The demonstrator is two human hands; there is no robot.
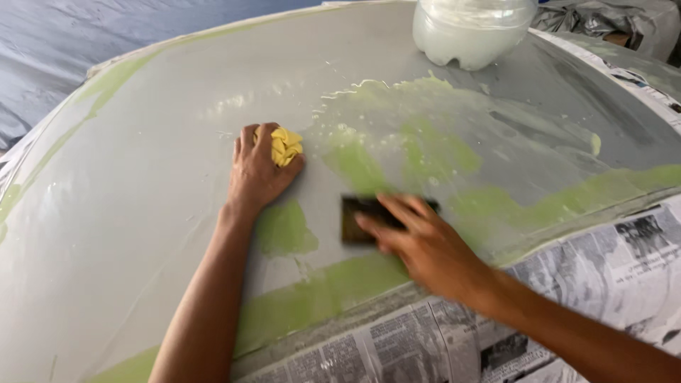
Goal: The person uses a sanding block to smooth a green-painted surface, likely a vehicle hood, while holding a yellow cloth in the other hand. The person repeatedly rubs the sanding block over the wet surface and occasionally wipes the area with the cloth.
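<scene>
My left hand rests on a wet grey car panel and grips a crumpled yellow cloth between thumb and fingers. My right hand, blurred by motion, presses flat on a dark rectangular sanding block lying on the panel. The panel shows light green patches and streaks of milky water around both hands.
A cut-off clear plastic bottle base holding cloudy water stands on the panel at the top. Newspaper masking covers the near right edge. Grey plastic sheeting lies beyond the panel at the upper left.
</scene>
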